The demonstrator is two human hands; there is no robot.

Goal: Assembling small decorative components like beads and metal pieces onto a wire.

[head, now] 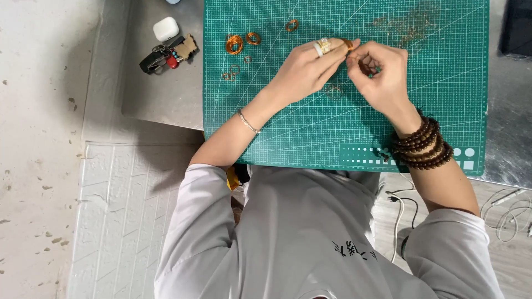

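Two hands meet over the upper middle of the green mat, and between their fingertips sits a small orange wire ring. The left hand is closed in a pinch on the ring from the left side; the right hand is closed too, its thumb and first finger gripping the same ring or the wire end at it, I cannot tell which.

To do this step well, I think the pinch should stay firm but light, so that the thin wire bends only where it is wanted and the ring keeps its round shape. It helps to work low over the mat, so a dropped piece stays there.

More wire rings lie on the mat, left of the hands, and loose wire lies to their upper right.

Left of the mat, on the bench, stands a small white rounded case, and just below it a bunch of keys with a red charm. The mat carries white grid lines and, at its lower right edge, rows of white dots and squares.
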